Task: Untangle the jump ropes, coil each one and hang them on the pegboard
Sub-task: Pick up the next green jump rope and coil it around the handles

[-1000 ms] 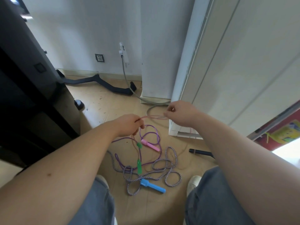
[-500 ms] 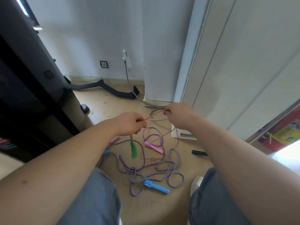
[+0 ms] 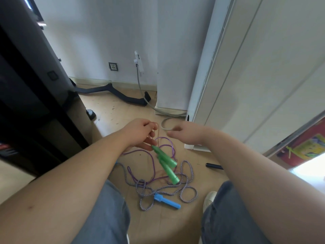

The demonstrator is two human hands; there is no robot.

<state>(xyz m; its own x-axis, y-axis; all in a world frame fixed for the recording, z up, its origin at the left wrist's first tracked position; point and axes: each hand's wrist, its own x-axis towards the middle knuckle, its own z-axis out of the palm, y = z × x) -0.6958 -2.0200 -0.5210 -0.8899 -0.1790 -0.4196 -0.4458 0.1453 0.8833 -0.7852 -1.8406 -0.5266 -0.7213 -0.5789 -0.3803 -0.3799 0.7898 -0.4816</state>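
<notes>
My left hand (image 3: 142, 134) grips a bundle of thin pinkish rope (image 3: 157, 128) above the floor. Two green handles (image 3: 167, 164) hang from it, slanting down to the right. My right hand (image 3: 186, 133) hovers just right of it with loosely curled fingers and nothing visible in them. Below, on the wooden floor, a thin purple rope (image 3: 165, 143) loops through a purple-and-white braided rope (image 3: 188, 189). The braided rope's blue handle (image 3: 167, 203) lies nearest to me, between my knees. No pegboard is in view.
A black cabinet (image 3: 35, 103) stands at the left. A grey cable (image 3: 167, 127) curls on the floor past my hands, a black bar (image 3: 123, 96) lies near the wall, and a short black cylinder (image 3: 213, 166) lies at the right. White panels (image 3: 246, 85) rise on the right.
My right hand has let go of the pinkish rope and drawn slightly away. My left hand has gathered it, and both green handles now hang off the floor from that hand.
</notes>
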